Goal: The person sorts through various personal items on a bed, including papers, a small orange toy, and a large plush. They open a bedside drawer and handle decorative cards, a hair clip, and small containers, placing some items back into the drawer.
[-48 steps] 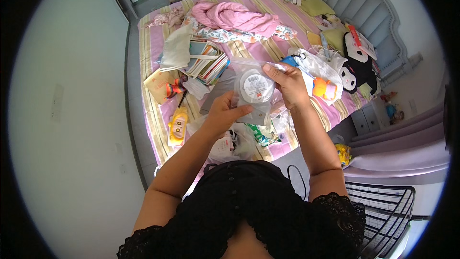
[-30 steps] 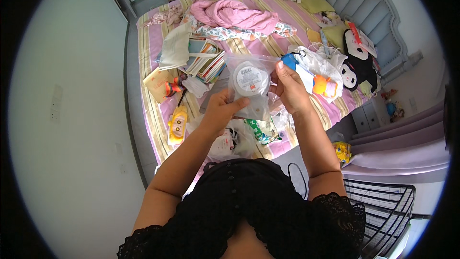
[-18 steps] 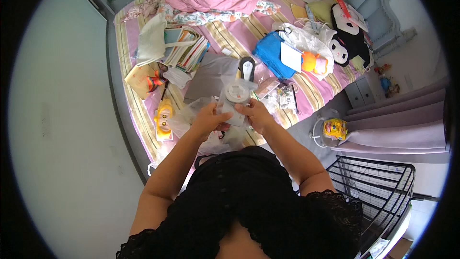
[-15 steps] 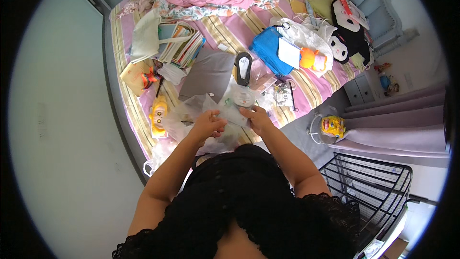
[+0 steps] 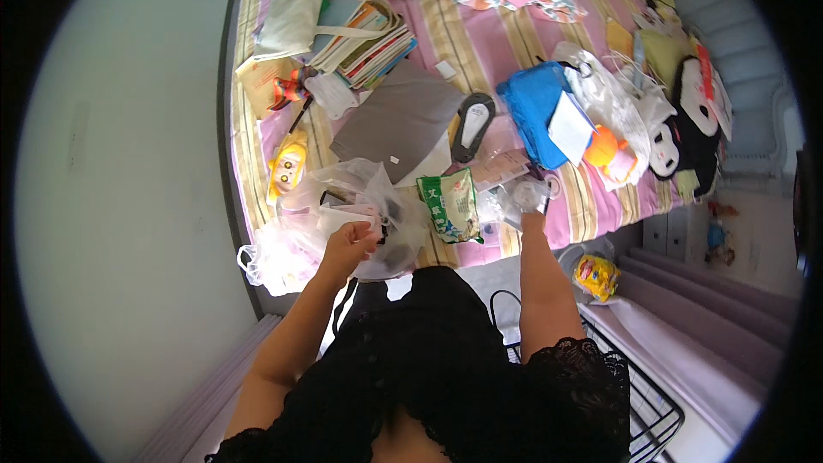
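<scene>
On the near edge of the bed spreads a clear plastic bag (image 5: 399, 244) with white and pink card-like pieces (image 5: 347, 217) and something dark inside. My left hand (image 5: 350, 244) is at the bag's near side, fingers curled in against its film. Stretched forward to the right, my right hand (image 5: 533, 219) grips a small clear plastic packet (image 5: 525, 195) with a round shape in it; its fingers are mostly hidden. Between the hands lies a green and white packet (image 5: 452, 206). Just past my right hand are a pinkish flat box (image 5: 500, 169) and a white ring (image 5: 553, 186).
Farther up the striped bed (image 5: 446, 26) are a grey folded cloth (image 5: 399, 116), a black shoe-shaped item (image 5: 472, 126), a canvas bag of books (image 5: 296, 13), a blue bag (image 5: 536, 111) and plush toys (image 5: 699, 120). A yellow doll (image 5: 287, 167) lies left. A bin (image 5: 591, 270) stands right.
My right hand has moved right with the clear packet, away from the plastic bag. The green and white packet now shows between my hands. The view has shifted, and the hands are farther apart.
</scene>
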Demonstrator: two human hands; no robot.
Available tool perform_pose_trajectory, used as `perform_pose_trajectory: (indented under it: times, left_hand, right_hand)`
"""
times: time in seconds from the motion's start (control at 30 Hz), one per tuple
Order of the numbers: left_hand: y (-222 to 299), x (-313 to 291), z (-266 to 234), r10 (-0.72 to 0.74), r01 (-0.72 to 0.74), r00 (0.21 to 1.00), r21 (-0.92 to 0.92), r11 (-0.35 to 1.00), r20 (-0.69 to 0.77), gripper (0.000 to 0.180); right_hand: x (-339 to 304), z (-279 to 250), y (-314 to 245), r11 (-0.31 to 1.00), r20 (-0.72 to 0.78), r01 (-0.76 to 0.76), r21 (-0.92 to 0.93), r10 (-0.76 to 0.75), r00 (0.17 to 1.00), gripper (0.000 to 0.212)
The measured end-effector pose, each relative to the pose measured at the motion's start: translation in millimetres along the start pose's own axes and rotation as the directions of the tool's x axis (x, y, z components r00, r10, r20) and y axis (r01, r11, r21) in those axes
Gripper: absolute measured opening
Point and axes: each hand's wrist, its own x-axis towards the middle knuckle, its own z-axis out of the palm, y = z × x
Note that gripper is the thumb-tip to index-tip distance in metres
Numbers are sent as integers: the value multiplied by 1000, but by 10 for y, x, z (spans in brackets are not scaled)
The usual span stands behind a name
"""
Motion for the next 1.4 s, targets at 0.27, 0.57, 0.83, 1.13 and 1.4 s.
perform_pose_trajectory:
  times: [0.27, 0.57, 0.83, 1.13, 1.4]
  left_hand:
    - [-39, 2, -323, 96, -154, 956, -196, 969, -278, 37]
    - [-18, 221, -540, 77, -150, 971, -331, 932, -224, 30]
    - [95, 254, -587, 99, -125, 991, -347, 929, -92, 30]
    - [1011, 682, -248, 265, 109, 948, -964, 242, 174, 57]
    - [852, 712, -300, 175, 364, 888, -883, 297, 425, 52]
  right_hand:
    - [-505, -429, -1693, 878, -715, 392, 274, -86, 693, 31]
    - [-291, 376, -3866, 334, 190, -288, 897, 296, 936, 65]
    - [-564, -910, -3889, 29, 166, -164, 986, -243, 956, 45]
    - [-2590, -2322, -3627, 537, -75, 842, 54, -838, 540, 32]
    - [-2451, -2402, -3482, 521, -163, 849, 90, -833, 529, 98]
